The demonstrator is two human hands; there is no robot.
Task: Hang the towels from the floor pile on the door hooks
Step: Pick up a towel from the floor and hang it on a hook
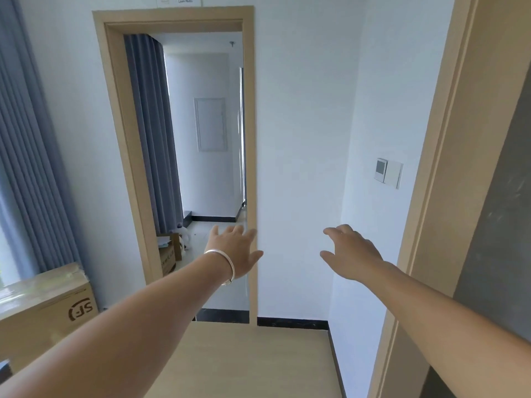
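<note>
Above the near edge of the wooden floor (253, 360), the left hand (235, 251) and right hand (349, 255) are held out spread and empty, with no towels or door hooks seen, so the pile should be found first.

Left arm: extended forward and upward from the lower left, bare to above the elbow.
Left wrist: a silver bangle (222, 261) is worn just behind the hand.
Left hand (234, 248): held with fingers straight and slightly spread, thumb set apart to the right; nothing is held.
Right arm: extended forward from the lower right, bare.
Right hand (349, 252): back turned to the camera, fingers loosely bent and pointed leftward, thumb below them; nothing is held.
Spacing: the two hands are held apart at a similar height.
</note>
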